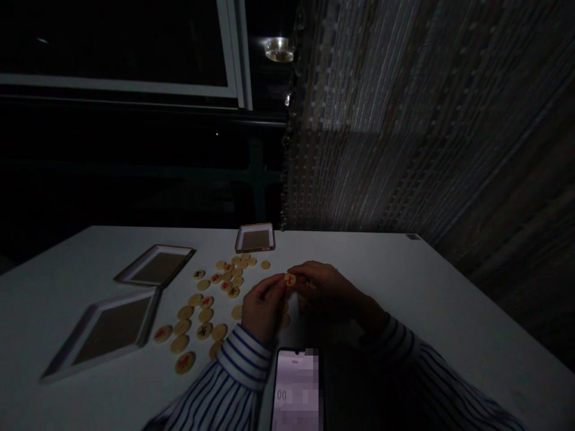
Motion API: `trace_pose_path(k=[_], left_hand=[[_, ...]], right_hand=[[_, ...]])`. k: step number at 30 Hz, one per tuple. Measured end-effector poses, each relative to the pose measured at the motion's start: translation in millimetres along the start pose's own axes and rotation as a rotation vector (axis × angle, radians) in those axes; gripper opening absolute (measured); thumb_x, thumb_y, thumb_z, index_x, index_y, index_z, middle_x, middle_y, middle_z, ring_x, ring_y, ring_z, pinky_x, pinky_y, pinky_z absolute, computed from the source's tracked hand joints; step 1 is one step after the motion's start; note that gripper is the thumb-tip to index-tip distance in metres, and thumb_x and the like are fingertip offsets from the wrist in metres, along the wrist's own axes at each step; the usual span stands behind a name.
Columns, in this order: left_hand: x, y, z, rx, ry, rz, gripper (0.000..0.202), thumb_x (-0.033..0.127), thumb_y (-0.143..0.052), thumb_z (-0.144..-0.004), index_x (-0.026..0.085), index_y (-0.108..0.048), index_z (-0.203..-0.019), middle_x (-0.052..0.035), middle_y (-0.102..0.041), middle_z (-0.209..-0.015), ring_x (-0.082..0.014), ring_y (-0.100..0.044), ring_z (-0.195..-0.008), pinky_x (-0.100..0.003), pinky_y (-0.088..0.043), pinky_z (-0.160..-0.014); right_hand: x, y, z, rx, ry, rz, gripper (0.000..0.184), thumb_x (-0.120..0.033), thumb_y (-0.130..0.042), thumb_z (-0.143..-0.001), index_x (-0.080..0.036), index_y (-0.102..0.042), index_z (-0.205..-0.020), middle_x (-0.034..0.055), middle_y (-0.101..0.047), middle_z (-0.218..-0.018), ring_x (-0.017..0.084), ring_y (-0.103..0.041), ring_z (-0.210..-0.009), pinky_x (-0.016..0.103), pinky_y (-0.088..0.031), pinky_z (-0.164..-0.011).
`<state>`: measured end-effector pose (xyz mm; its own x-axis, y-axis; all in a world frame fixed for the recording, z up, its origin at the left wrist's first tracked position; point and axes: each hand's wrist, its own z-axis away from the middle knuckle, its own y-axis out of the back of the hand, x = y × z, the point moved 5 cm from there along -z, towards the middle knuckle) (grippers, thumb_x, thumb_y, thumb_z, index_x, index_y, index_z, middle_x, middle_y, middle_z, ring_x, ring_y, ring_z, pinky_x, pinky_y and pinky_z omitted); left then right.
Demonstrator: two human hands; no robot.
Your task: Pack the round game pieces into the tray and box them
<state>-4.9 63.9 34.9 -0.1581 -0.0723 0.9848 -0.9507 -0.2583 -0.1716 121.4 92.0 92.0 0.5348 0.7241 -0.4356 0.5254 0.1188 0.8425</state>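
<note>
Between my two hands, above the table, is a round Chinese chess piece (290,279) with a red character facing me. My left hand (264,305) pinches it from the left with thumb and fingertips. From the right, the fingers of my right hand (321,281) close on the same piece. Several more wooden pieces lie scattered to the left, such as a red-marked piece (185,362) and a black-marked piece (204,330); many others are blank side up. A few pieces beneath my hands are partly hidden.
On the white table (359,254) lie a shallow open box part (153,293) at the left, another tray (193,251) behind it, and a small tray (273,239) at the back. A lit phone (294,395) is close to me. Behind hangs a string curtain (350,179). The room is dim.
</note>
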Motion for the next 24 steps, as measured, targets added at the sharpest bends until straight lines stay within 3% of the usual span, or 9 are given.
trace_pose_path(k=[7, 14, 18, 24], left_hand=[[-5, -0.6, -1, -0.002, 0.015, 0.074, 0.035, 0.036, -0.067, -0.059, 0.013, -0.064, -0.084, -0.0076, -0.069, -0.08, -0.0185, -0.064, -0.076, -0.03, -0.05, -0.07], [5, -1.0, 2, 0.013, 0.007, 0.017, 0.026, 0.03, -0.066, -0.06, 0.014, -0.065, -0.08, -0.0065, -0.069, -0.078, -0.018, -0.064, -0.074, -0.028, -0.051, -0.069], [6, -1.5, 2, 0.009, 0.008, 0.052, 0.022, 0.028, -0.066, -0.061, 0.015, -0.065, -0.079, -0.006, -0.069, -0.079, -0.0176, -0.064, -0.076, -0.027, -0.051, -0.07], [0, -1.9, 1, 0.001, 0.037, 0.091, 0.035, 0.034, -0.067, -0.061, 0.012, -0.063, -0.088, -0.0084, -0.069, -0.076, -0.0194, -0.065, -0.073, -0.031, -0.051, -0.069]], right_hand=[[1, -2, 1, -0.004, -0.001, 0.073, 0.031, -0.029, -0.052, -0.079, -0.017, -0.055, -0.108, 0.0065, -0.061, -0.098, 0.016, -0.054, -0.089, 0.028, -0.041, -0.078], [2, -5, 0, 0.007, 0.076, 0.152, 0.032, -0.035, -0.048, -0.083, -0.016, -0.055, -0.107, 0.0075, -0.062, -0.099, 0.017, -0.053, -0.092, 0.031, -0.037, -0.081], [-2, 0, -1, 0.018, 0.122, 0.169, 0.029, -0.034, -0.048, -0.083, -0.017, -0.055, -0.106, 0.0071, -0.061, -0.101, 0.017, -0.052, -0.095, 0.032, -0.036, -0.083], [-5, 20, -11, 0.041, 0.122, 0.228, 0.029, -0.027, -0.051, -0.08, -0.017, -0.056, -0.106, 0.0071, -0.062, -0.101, 0.018, -0.053, -0.095, 0.033, -0.035, -0.085]])
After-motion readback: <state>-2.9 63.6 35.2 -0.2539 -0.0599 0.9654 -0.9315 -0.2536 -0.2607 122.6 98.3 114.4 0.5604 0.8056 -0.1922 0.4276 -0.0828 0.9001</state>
